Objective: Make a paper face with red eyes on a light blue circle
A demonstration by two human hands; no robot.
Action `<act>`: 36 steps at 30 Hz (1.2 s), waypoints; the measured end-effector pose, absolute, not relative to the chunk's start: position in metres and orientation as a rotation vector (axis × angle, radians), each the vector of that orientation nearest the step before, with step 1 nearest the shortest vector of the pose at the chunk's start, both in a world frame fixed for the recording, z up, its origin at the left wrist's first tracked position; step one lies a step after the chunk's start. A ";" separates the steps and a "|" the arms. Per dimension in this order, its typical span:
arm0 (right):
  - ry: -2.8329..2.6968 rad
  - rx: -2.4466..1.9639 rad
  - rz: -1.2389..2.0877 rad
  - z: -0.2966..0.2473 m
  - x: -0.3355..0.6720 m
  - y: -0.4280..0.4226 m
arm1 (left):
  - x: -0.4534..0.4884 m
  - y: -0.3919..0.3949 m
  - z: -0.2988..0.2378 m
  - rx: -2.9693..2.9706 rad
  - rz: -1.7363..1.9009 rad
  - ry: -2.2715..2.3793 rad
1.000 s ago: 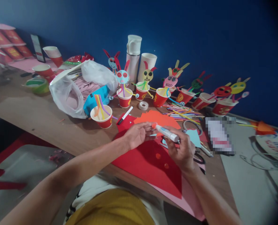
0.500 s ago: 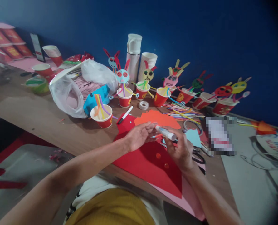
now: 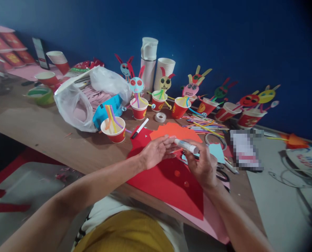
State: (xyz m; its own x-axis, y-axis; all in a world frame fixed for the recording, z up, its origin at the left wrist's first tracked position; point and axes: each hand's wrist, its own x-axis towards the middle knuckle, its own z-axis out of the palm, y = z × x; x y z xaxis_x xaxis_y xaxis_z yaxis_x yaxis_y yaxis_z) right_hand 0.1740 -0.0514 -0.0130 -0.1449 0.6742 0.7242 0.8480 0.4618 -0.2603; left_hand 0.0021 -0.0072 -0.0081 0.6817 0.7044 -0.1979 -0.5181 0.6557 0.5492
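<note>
My right hand (image 3: 201, 162) grips a white glue stick (image 3: 187, 146), tilted, its tip meeting the fingertips of my left hand (image 3: 158, 150). The left palm is turned up and its fingers are bent together; whatever small thing they may pinch is hidden. Beneath both hands lies a red paper sheet (image 3: 166, 189), with a small orange paper disc (image 3: 177, 173) and a second small disc (image 3: 186, 184) on it. An orange paper piece with a scalloped edge (image 3: 168, 129) is just beyond the hands. Light blue paper (image 3: 216, 152) and black-handled scissors (image 3: 222, 174) lie beside my right hand.
A paper cup with straws (image 3: 113, 129) stands at left, near a plastic bag (image 3: 74, 105). Several cups with paper rabbit faces (image 3: 137, 85) line the wall. A marker (image 3: 140, 128), a tape roll (image 3: 160, 117) and loose straws (image 3: 203, 124) lie beyond the paper.
The view has shifted very slightly. The glue stick stays at the left fingertips and has turned a little in my right hand.
</note>
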 end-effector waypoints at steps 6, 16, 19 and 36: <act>-1.889 -1.313 -0.272 -0.014 0.177 -0.050 | 0.002 -0.008 -0.007 0.481 0.748 0.438; -1.896 -1.310 -0.247 -0.015 0.174 -0.051 | 0.001 -0.008 -0.006 0.461 0.768 0.431; -1.886 -1.291 -0.231 -0.016 0.172 -0.051 | 0.001 -0.008 -0.006 0.462 0.765 0.429; -1.835 -1.288 -0.244 -0.012 0.175 -0.050 | 0.003 -0.009 -0.008 0.489 0.714 0.391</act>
